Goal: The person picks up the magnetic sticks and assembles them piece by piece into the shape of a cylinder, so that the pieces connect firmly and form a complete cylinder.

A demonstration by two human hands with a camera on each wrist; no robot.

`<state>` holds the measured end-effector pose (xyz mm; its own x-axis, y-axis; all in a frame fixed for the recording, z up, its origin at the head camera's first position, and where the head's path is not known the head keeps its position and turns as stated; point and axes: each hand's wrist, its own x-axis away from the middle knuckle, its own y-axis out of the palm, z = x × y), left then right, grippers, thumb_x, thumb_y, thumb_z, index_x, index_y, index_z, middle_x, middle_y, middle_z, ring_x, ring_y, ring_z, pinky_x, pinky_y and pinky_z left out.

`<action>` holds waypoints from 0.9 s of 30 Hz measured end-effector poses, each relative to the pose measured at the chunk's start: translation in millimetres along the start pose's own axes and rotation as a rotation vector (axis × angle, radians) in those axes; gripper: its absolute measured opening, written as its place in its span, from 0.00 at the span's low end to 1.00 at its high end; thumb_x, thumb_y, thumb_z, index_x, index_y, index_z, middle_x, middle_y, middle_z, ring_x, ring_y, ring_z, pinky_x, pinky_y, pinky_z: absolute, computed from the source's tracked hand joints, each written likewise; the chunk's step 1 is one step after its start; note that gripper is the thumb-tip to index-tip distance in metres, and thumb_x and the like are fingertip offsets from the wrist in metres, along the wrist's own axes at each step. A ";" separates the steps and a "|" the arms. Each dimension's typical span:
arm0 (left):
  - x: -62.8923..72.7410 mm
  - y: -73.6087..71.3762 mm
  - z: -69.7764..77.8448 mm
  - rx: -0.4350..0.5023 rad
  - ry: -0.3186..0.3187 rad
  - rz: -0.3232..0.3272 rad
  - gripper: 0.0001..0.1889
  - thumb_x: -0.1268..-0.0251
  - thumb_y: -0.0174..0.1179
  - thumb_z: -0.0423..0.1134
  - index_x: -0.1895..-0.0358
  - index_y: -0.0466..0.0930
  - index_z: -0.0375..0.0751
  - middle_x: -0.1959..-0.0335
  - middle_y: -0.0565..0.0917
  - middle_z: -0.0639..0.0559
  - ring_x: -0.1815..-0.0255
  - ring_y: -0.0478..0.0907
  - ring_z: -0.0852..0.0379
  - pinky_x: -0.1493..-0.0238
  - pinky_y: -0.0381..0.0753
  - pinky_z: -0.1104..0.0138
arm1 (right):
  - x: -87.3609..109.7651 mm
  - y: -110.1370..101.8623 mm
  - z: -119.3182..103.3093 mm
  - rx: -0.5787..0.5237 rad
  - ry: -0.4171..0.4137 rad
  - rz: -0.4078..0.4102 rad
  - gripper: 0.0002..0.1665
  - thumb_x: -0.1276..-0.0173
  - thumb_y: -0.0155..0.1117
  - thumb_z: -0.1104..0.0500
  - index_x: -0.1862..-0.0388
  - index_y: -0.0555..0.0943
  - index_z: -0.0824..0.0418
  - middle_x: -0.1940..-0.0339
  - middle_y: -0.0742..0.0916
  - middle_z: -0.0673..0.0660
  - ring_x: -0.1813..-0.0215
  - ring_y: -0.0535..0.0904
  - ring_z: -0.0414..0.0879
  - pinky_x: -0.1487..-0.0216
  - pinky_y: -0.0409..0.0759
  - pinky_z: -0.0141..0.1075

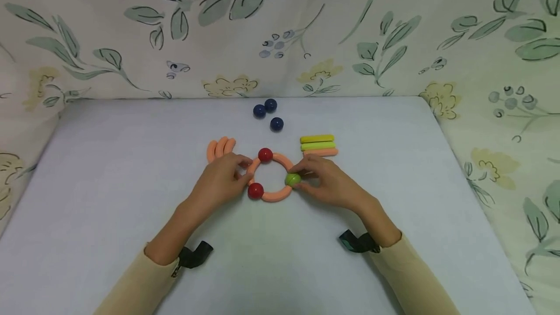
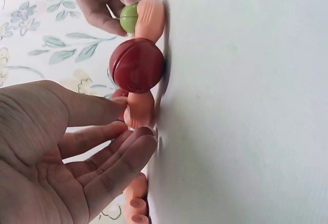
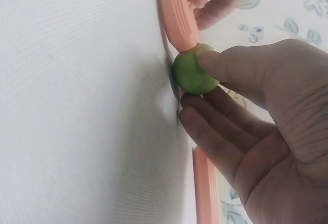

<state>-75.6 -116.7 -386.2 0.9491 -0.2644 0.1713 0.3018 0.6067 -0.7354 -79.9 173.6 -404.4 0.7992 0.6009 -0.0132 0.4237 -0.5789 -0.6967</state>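
A ring of orange curved rods, joined by two red balls and one green ball, lies on the white table between the hands. My left hand (image 1: 224, 178) pinches the ring's left curved rod (image 2: 139, 109) between thumb and fingers. That rod runs between the upper red ball (image 1: 265, 155) and the lower red ball (image 1: 255, 191). On the ring's right side, my right hand (image 1: 329, 179) holds the green ball (image 3: 193, 72) between thumb and fingertips. The lower curved rod (image 1: 276, 196) and the upper right curved rod (image 1: 283, 160) both meet the green ball.
Several loose curved orange rods (image 1: 220, 148) lie together beyond the left hand. Beyond the right hand are two yellowish straight rods (image 1: 317, 138) and an orange straight rod (image 1: 323, 152). Three dark blue balls (image 1: 276, 124) sit farther back, near floral cloth (image 1: 175, 67).
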 end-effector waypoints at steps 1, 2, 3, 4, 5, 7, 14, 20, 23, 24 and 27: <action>1.4 -0.2 0.1 -0.007 0.006 0.006 0.19 0.29 0.67 0.37 0.37 0.86 0.39 0.52 0.89 0.47 0.71 0.78 0.57 0.68 0.75 0.66 | -0.1 -0.2 -0.6 0.014 -0.005 0.000 0.20 0.31 0.75 0.64 0.42 0.86 0.55 0.45 0.88 0.50 0.43 0.87 0.43 0.38 0.86 0.41; 2.2 -0.3 0.0 -0.014 0.008 0.010 0.19 0.29 0.68 0.37 0.37 0.86 0.39 0.53 0.89 0.47 0.71 0.78 0.57 0.68 0.75 0.66 | -0.5 -0.2 -0.8 0.026 -0.013 0.000 0.19 0.31 0.75 0.64 0.42 0.86 0.55 0.45 0.88 0.50 0.43 0.86 0.43 0.37 0.86 0.42; 3.0 -0.2 -0.2 -0.023 0.015 0.017 0.19 0.28 0.67 0.37 0.37 0.86 0.39 0.53 0.88 0.47 0.68 0.78 0.57 0.66 0.76 0.65 | -0.9 -0.2 -1.2 0.037 -0.018 0.000 0.19 0.31 0.76 0.63 0.42 0.86 0.55 0.46 0.88 0.50 0.43 0.86 0.42 0.37 0.85 0.42; 3.5 0.1 -0.9 -0.029 0.027 0.024 0.19 0.28 0.67 0.37 0.37 0.86 0.39 0.52 0.88 0.46 0.67 0.78 0.56 0.65 0.76 0.65 | -1.2 -0.2 -1.7 0.045 -0.024 0.000 0.19 0.31 0.76 0.63 0.42 0.86 0.55 0.46 0.89 0.50 0.43 0.86 0.42 0.37 0.85 0.43; 3.6 0.6 -1.7 -0.034 0.043 0.029 0.19 0.28 0.66 0.36 0.37 0.86 0.39 0.51 0.88 0.45 0.66 0.78 0.55 0.65 0.76 0.65 | -1.2 -0.2 -2.1 0.046 -0.027 -0.001 0.19 0.32 0.76 0.63 0.42 0.86 0.56 0.46 0.89 0.50 0.44 0.86 0.42 0.38 0.85 0.42; 3.9 1.3 -2.8 -0.046 0.070 0.041 0.18 0.27 0.65 0.36 0.36 0.86 0.39 0.47 0.88 0.44 0.62 0.79 0.55 0.62 0.77 0.66 | -2.0 0.0 -2.8 0.040 -0.031 -0.003 0.19 0.32 0.76 0.64 0.43 0.86 0.57 0.46 0.89 0.50 0.45 0.86 0.42 0.40 0.86 0.41; 6.8 1.3 -1.5 -0.032 0.073 0.034 0.20 0.22 0.62 0.45 0.34 0.85 0.41 0.61 0.92 0.49 0.61 0.87 0.54 0.67 0.80 0.65 | 1.2 0.2 -3.9 0.032 -0.001 0.005 0.19 0.32 0.77 0.62 0.44 0.87 0.56 0.49 0.88 0.50 0.49 0.87 0.41 0.44 0.88 0.39; 27.8 3.5 1.0 -0.125 0.066 0.013 0.29 0.31 0.71 0.54 0.32 0.80 0.45 0.52 0.87 0.50 0.54 0.84 0.54 0.59 0.84 0.59 | 1.3 2.1 -4.4 0.037 -0.013 0.034 0.18 0.33 0.78 0.61 0.45 0.88 0.56 0.50 0.89 0.50 0.50 0.86 0.41 0.45 0.87 0.39; 33.9 7.0 0.4 -0.165 0.077 0.013 0.28 0.35 0.75 0.54 0.37 0.80 0.45 0.55 0.83 0.50 0.57 0.81 0.56 0.61 0.81 0.62 | -0.7 2.9 -4.1 0.041 -0.042 0.049 0.17 0.33 0.78 0.62 0.45 0.88 0.57 0.52 0.88 0.50 0.51 0.85 0.42 0.45 0.87 0.39; 34.2 8.2 0.1 -0.168 0.078 0.018 0.26 0.36 0.76 0.53 0.40 0.81 0.46 0.58 0.83 0.50 0.60 0.79 0.56 0.63 0.80 0.63 | -1.4 3.0 -4.1 0.044 -0.046 0.049 0.18 0.33 0.78 0.61 0.45 0.88 0.57 0.52 0.88 0.50 0.51 0.85 0.42 0.45 0.87 0.39; 33.1 10.5 -0.1 -0.167 0.076 0.029 0.20 0.37 0.77 0.50 0.46 0.83 0.47 0.63 0.84 0.52 0.63 0.78 0.57 0.64 0.77 0.65 | -2.1 0.6 -4.0 0.040 -0.039 0.038 0.18 0.33 0.78 0.61 0.44 0.88 0.56 0.52 0.88 0.50 0.50 0.85 0.43 0.45 0.87 0.40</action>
<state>-41.1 -119.1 -388.3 0.9457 -0.3082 0.1035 0.2495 0.4838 -0.8389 -79.6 169.8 -401.9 0.7971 0.6001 -0.0673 0.3753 -0.5796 -0.7233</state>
